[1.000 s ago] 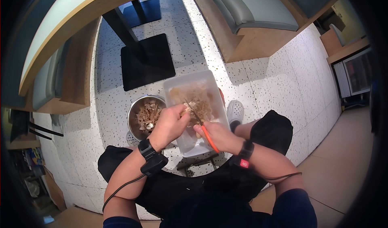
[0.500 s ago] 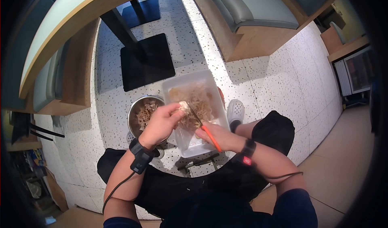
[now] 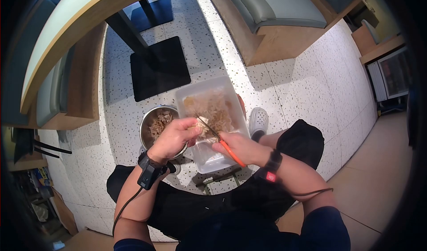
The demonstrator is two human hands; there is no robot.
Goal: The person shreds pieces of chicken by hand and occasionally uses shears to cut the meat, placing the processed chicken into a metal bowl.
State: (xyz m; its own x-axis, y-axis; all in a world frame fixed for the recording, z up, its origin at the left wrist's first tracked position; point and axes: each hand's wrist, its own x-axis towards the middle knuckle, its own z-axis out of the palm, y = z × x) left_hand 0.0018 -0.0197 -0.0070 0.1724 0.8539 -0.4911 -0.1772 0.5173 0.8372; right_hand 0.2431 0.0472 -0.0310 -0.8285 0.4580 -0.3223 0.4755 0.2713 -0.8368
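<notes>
My right hand (image 3: 242, 148) is closed round the orange handles of a pair of scissors (image 3: 232, 154). Their dark blades point up and left, across a pale, ragged piece of food (image 3: 203, 125) pinched between the fingers of my left hand (image 3: 175, 135). Both hands are over a translucent white plastic tub (image 3: 209, 164), in which shredded pale-brown food (image 3: 220, 108) lies. Left of the tub stands a round metal bowl (image 3: 143, 133) with darker brown shreds (image 3: 159, 122) in it, partly covered by my left wrist.
A black table base (image 3: 162, 68) stands on the speckled floor beyond the tub. Padded booth benches (image 3: 284, 35) flank the floor, and a curved tabletop edge (image 3: 66, 24) crosses the upper left. A foot in a pale clog (image 3: 259, 121) is right of the tub.
My left hand has shifted slightly left and down, and the pale piece now hangs lower under the blades. The scissors have moved slightly lower, with the blades lying across the piece.
</notes>
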